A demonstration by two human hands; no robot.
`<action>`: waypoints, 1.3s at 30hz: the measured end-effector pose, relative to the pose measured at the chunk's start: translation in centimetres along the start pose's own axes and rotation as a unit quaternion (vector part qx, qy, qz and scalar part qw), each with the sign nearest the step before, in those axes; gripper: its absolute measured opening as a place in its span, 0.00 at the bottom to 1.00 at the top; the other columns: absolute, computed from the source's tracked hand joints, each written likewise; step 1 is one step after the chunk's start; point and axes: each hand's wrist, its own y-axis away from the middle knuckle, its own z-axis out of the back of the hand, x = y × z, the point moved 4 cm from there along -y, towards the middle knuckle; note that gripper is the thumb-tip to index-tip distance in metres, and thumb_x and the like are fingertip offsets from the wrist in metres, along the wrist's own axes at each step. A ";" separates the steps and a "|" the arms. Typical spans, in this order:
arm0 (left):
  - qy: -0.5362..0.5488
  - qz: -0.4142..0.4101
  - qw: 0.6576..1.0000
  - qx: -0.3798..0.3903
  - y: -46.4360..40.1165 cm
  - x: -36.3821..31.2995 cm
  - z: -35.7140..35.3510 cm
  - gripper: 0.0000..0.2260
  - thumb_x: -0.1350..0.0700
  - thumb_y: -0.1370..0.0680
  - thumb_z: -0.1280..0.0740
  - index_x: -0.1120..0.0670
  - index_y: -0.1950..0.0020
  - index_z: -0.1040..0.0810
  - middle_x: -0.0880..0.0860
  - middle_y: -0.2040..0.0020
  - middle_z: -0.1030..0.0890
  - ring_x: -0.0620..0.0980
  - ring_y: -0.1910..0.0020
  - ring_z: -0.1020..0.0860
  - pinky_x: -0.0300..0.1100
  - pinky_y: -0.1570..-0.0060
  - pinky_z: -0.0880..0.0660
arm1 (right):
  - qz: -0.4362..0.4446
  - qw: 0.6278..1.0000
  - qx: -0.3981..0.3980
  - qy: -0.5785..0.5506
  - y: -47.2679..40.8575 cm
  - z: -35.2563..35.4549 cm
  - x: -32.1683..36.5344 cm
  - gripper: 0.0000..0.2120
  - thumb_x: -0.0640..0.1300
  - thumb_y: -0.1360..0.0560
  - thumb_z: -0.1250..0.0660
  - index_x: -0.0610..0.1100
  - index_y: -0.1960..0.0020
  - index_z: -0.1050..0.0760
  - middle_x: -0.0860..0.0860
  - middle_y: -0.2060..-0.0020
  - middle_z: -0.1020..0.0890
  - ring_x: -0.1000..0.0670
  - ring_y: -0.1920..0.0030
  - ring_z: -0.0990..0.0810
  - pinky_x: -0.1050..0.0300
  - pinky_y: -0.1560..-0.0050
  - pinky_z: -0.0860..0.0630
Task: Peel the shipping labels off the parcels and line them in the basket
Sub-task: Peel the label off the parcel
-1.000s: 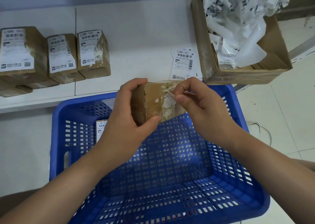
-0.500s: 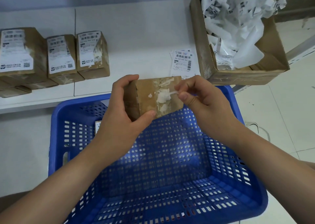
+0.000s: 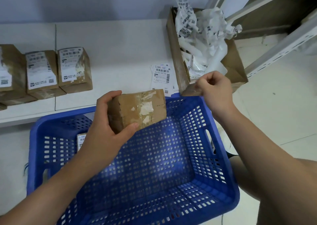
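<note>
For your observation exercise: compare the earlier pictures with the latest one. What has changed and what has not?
The right hand left the parcel and moved right toward the scrap box, pinching a torn-off strip. The left hand keeps its grip on the parcel above the basket. The labelled parcels on the shelf stayed put.

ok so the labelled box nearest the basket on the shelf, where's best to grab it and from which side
Take the labelled box across its two narrow brown side faces, coming down from above and from its right. That side faces bare shelf, while its left face sits against the next box, leaving little finger room. Keep the grip off the label on top, so it stays free to peel.
</note>
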 end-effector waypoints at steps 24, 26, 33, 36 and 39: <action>-0.019 0.006 0.999 0.025 -0.9 1.2 -0.7 0.35 0.56 0.25 0.24 0.25 0.34 0.38 0.34 0.37 0.27 0.46 0.42 0.18 0.24 0.53 0.25 | 0.004 0.962 0.045 0.270 -10.4 -1.3 -2.2 0.07 0.39 0.28 0.27 0.49 0.61 0.22 0.50 0.62 0.16 0.44 0.59 0.15 0.44 0.51 0.17; -0.017 0.005 0.999 0.026 -0.8 1.3 -0.6 0.35 0.56 0.25 0.24 0.24 0.35 0.38 0.34 0.37 0.27 0.44 0.43 0.18 0.25 0.53 0.24 | 0.011 0.959 0.048 0.279 -10.4 -1.2 -2.1 0.05 0.40 0.24 0.30 0.49 0.56 0.20 0.48 0.58 0.15 0.43 0.57 0.15 0.46 0.49 0.17; -0.016 0.001 0.999 0.028 -0.8 1.2 -0.6 0.35 0.56 0.25 0.24 0.24 0.36 0.38 0.31 0.38 0.28 0.44 0.42 0.19 0.27 0.52 0.23 | 0.029 0.966 0.038 0.256 -10.7 -0.9 -2.2 0.03 0.42 0.22 0.30 0.45 0.53 0.24 0.49 0.62 0.17 0.41 0.61 0.15 0.41 0.52 0.17; -0.020 0.002 0.999 0.028 -0.9 1.2 -0.6 0.35 0.56 0.25 0.24 0.23 0.36 0.39 0.33 0.37 0.28 0.47 0.41 0.19 0.26 0.52 0.23 | 0.025 0.958 0.046 0.282 -10.7 -0.7 -2.3 0.03 0.41 0.23 0.29 0.45 0.55 0.21 0.48 0.62 0.16 0.44 0.63 0.15 0.45 0.54 0.16; -0.023 0.003 0.999 0.028 -0.9 1.3 -0.6 0.35 0.56 0.25 0.24 0.24 0.35 0.39 0.35 0.36 0.28 0.48 0.41 0.19 0.25 0.53 0.24 | 0.017 0.952 0.043 0.303 -10.8 -0.6 -2.3 0.09 0.37 0.26 0.30 0.51 0.60 0.22 0.49 0.60 0.16 0.42 0.54 0.16 0.45 0.52 0.16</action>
